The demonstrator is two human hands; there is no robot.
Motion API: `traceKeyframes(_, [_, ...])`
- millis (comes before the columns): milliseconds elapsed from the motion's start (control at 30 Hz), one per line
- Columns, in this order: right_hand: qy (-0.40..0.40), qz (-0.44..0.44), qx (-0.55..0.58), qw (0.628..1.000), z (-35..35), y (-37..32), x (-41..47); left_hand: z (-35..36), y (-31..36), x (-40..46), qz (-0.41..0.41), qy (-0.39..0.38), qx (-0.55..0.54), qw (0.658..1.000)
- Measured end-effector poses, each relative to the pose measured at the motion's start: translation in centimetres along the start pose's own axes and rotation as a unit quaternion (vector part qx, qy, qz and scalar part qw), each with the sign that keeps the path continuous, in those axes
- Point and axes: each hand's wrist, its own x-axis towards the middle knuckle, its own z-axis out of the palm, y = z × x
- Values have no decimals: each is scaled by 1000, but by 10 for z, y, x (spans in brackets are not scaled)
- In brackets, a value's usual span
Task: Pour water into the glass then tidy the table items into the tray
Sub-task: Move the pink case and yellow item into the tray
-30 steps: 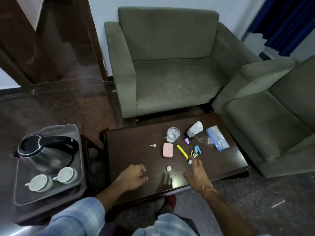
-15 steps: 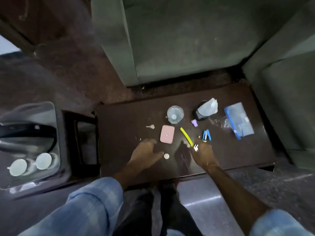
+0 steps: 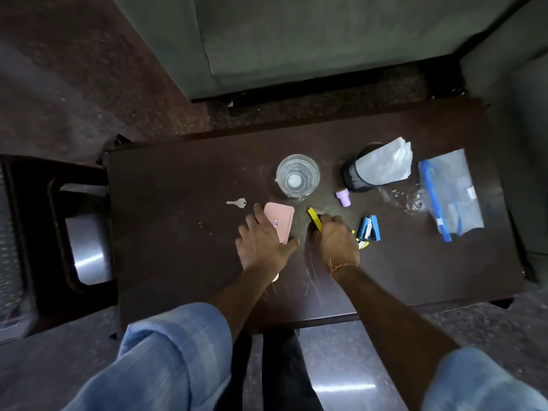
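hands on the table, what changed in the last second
Both hands moved forward across the table: the left hand now lies on the pink case, and the right hand has closed over the yellow marker. The glass, key and stapler stayed put.

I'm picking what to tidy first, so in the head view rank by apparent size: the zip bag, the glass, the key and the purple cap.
1. zip bag
2. glass
3. key and purple cap: look alike, unranked.
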Motion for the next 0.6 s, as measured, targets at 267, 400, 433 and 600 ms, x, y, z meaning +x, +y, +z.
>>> traceKeyframes(267, [20, 4, 145, 989, -7, 0, -11, -7, 1, 5, 3, -6, -34, 999])
traceKeyframes(400, [16, 23, 227, 973, -27, 2, -34, -38, -11, -10, 28, -17, -28, 999])
traceKeyframes(433, [12, 26, 236, 971, -32, 2, -41, -47, -15, -15, 33, -21, -27, 999])
traceKeyframes(600, [20, 39, 245, 969, -54, -10, -72, -89, -34, -35, 60, -12, -4, 998])
